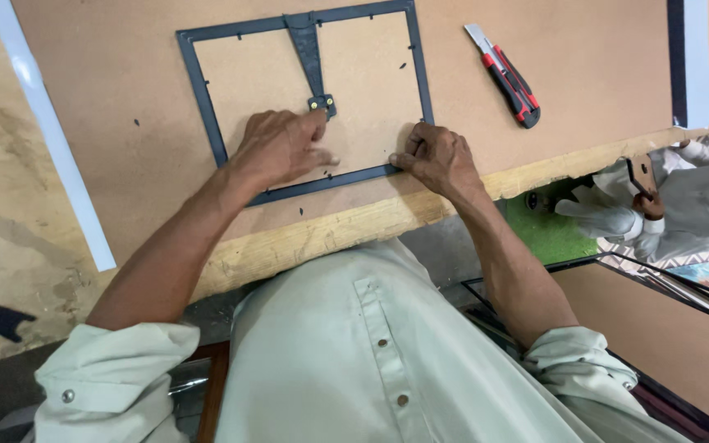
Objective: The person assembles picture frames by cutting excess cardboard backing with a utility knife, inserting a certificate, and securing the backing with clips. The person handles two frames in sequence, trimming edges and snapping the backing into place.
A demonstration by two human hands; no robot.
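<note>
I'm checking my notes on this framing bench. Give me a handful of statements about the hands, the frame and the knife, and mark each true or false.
1. The left hand rests flat on the backing board inside the dark picture frame. True.
2. The right hand holds the utility knife. False: the knife lies on the brown board, apart from both hands.
3. The right hand presses at the frame's near right corner. True.
4. The frame lies glass side up. False: its back faces up, with the stand strut showing.
5. The knife's handle is red and black. True.
</note>
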